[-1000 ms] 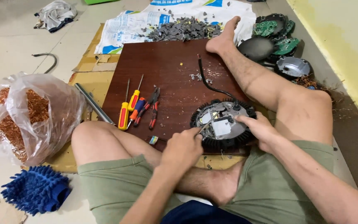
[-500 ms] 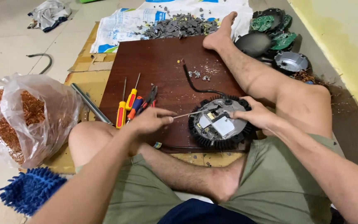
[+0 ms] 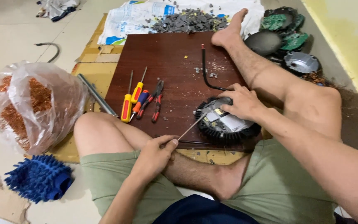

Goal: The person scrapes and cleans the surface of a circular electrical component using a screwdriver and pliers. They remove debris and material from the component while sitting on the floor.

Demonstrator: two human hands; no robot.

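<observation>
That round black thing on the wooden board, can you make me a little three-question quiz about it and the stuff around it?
1. True or false: the right hand rests on the round black finned unit.
2. Which is the left hand holding? A) pliers B) a thin metal tool C) a blue mitt
3. What fills the clear plastic bag on the floor?

Key:
1. True.
2. B, the thin metal tool, its tip at the unit's edge.
3. Copper-coloured wire.
</observation>
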